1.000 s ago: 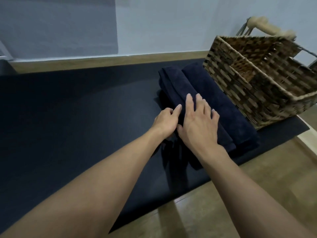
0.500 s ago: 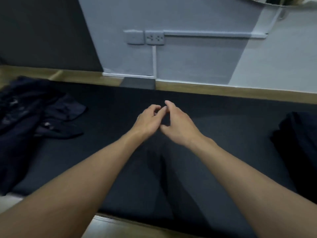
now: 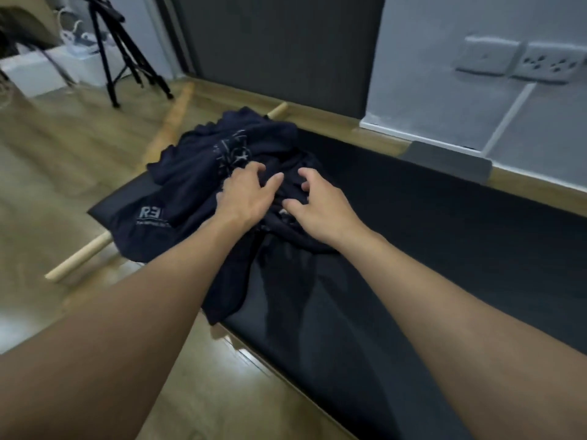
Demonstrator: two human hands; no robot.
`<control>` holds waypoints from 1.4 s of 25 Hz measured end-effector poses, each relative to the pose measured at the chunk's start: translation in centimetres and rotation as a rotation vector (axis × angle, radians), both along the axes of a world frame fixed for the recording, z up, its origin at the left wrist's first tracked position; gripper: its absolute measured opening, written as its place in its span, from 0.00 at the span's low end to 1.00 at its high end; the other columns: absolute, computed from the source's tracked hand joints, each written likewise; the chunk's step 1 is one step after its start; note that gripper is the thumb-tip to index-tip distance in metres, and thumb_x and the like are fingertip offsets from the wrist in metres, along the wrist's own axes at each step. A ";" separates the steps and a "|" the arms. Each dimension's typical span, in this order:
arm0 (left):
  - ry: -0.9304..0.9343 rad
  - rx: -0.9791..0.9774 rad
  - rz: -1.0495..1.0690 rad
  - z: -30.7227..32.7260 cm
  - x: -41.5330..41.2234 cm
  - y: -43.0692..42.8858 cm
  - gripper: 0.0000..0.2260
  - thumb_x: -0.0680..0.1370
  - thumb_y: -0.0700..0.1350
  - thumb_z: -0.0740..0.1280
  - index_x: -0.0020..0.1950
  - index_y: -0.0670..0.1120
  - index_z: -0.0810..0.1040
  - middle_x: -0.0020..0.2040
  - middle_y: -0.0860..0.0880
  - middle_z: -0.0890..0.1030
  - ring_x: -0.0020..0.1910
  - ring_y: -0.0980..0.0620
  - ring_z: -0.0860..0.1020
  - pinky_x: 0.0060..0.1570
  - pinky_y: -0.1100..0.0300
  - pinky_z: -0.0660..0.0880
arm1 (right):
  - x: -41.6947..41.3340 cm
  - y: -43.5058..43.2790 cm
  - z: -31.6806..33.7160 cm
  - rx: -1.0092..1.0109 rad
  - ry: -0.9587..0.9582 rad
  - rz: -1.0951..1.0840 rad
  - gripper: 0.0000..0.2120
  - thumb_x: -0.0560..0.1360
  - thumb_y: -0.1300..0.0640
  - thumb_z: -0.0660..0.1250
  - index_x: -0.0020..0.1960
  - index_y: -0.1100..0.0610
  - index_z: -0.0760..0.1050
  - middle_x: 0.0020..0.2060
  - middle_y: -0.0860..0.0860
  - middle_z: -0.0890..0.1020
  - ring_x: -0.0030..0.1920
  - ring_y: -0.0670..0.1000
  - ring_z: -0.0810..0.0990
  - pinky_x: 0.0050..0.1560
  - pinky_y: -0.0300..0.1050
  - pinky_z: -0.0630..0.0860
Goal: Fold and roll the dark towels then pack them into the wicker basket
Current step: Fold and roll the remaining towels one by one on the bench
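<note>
A crumpled pile of dark navy cloth point(image 3: 197, 173) with white print lies on the left end of a black mat point(image 3: 428, 223). Part of the pile hangs over the mat's near edge. My left hand point(image 3: 244, 198) rests on top of the pile with its fingers spread. Just to its right, my right hand point(image 3: 320, 208) sits over the same pile with fingers loosely curled toward the fabric; no grip shows. The wicker basket and the rolled towels are out of view.
The mat lies on a wooden floor along a grey wall with sockets point(image 3: 521, 58). Light wooden rods point(image 3: 76, 262) stick out from under the mat's left end. A black tripod point(image 3: 117, 49) stands at the far left, with white boxes point(image 3: 28, 74) behind it.
My view swung left from the basket and rolled towels to the mat's left end. Both hands left the rolled towel, crossed the bare mat and now reach onto the crumpled pile.
</note>
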State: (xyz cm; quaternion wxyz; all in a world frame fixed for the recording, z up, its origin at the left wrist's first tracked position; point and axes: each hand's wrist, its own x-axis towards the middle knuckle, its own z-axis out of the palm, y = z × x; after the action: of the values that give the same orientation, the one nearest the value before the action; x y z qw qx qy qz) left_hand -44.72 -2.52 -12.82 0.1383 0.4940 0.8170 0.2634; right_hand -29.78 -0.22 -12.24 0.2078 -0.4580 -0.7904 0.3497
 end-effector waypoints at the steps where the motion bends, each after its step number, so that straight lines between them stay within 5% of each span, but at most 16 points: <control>1: 0.080 -0.018 0.048 -0.2 -2.4 0.2 0.25 0.79 0.60 0.62 0.72 0.49 0.70 0.67 0.44 0.73 0.67 0.41 0.71 0.66 0.43 0.67 | -2.7 0.7 0.0 0.000 0.006 0.023 0.31 0.78 0.50 0.66 0.77 0.53 0.58 0.70 0.54 0.71 0.67 0.54 0.73 0.64 0.48 0.70; 4: 0.246 -0.037 0.171 -0.6 -9.8 0.6 0.26 0.79 0.57 0.65 0.74 0.48 0.65 0.72 0.43 0.66 0.71 0.39 0.64 0.67 0.42 0.62 | -11.5 2.9 -0.3 0.014 0.020 0.088 0.30 0.78 0.52 0.66 0.77 0.51 0.59 0.70 0.53 0.70 0.67 0.54 0.72 0.64 0.47 0.69; 8: 0.130 -0.243 0.229 -2.9 -16.0 1.8 0.38 0.76 0.59 0.69 0.79 0.48 0.53 0.76 0.43 0.63 0.74 0.38 0.62 0.69 0.40 0.60 | -19.4 5.3 -1.3 0.127 -0.048 0.177 0.29 0.78 0.59 0.64 0.77 0.48 0.60 0.75 0.51 0.63 0.71 0.55 0.68 0.68 0.51 0.68; 11: 0.133 -0.315 0.191 -4.7 -17.3 2.7 0.24 0.78 0.52 0.67 0.71 0.45 0.67 0.66 0.42 0.75 0.66 0.39 0.71 0.64 0.43 0.64 | -22.1 6.3 -2.9 0.151 -0.203 0.274 0.34 0.76 0.64 0.63 0.78 0.48 0.58 0.78 0.49 0.55 0.74 0.55 0.64 0.70 0.52 0.66; 13: 0.192 -0.201 0.130 -5.1 -17.6 3.3 0.13 0.80 0.46 0.63 0.62 0.43 0.74 0.59 0.41 0.78 0.60 0.39 0.74 0.59 0.44 0.68 | -22.7 6.6 -3.9 0.149 -0.286 0.283 0.35 0.75 0.66 0.62 0.78 0.50 0.56 0.78 0.49 0.54 0.74 0.56 0.64 0.71 0.54 0.66; 18: 0.145 0.189 -0.038 -3.4 -16.2 3.3 0.11 0.81 0.46 0.61 0.62 0.48 0.74 0.55 0.44 0.77 0.56 0.42 0.76 0.53 0.45 0.73 | -20.5 7.5 -2.7 0.353 -0.218 0.173 0.21 0.76 0.65 0.63 0.67 0.54 0.69 0.62 0.54 0.71 0.59 0.58 0.75 0.56 0.55 0.73; 23: 0.053 0.432 -0.158 6.0 -12.1 6.1 0.12 0.74 0.54 0.72 0.53 0.49 0.79 0.47 0.50 0.83 0.49 0.50 0.79 0.50 0.50 0.76 | -13.4 11.0 5.5 0.492 -0.165 -0.016 0.06 0.76 0.61 0.65 0.52 0.55 0.77 0.46 0.51 0.78 0.49 0.55 0.77 0.46 0.49 0.71; 31: -0.186 0.356 -0.267 25.4 -0.1 8.4 0.17 0.73 0.64 0.70 0.38 0.50 0.77 0.36 0.53 0.78 0.37 0.53 0.77 0.34 0.58 0.69 | 0.7 11.7 23.8 0.518 -0.052 -0.309 0.05 0.78 0.54 0.64 0.45 0.51 0.76 0.34 0.49 0.79 0.42 0.56 0.80 0.46 0.51 0.75; 35: -0.407 0.385 -0.294 33.4 9.4 9.5 0.17 0.79 0.57 0.65 0.37 0.47 0.76 0.37 0.51 0.78 0.37 0.53 0.77 0.34 0.59 0.70 | 8.2 10.5 31.8 0.491 0.039 -0.459 0.09 0.77 0.57 0.63 0.54 0.50 0.77 0.48 0.52 0.81 0.48 0.56 0.81 0.55 0.52 0.76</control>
State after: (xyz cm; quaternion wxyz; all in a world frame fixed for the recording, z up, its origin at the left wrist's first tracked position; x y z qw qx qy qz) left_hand -35.29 6.97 20.57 0.2395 0.5611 0.6276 0.4837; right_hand -21.60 10.32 19.53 0.4003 -0.5536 -0.7231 0.1016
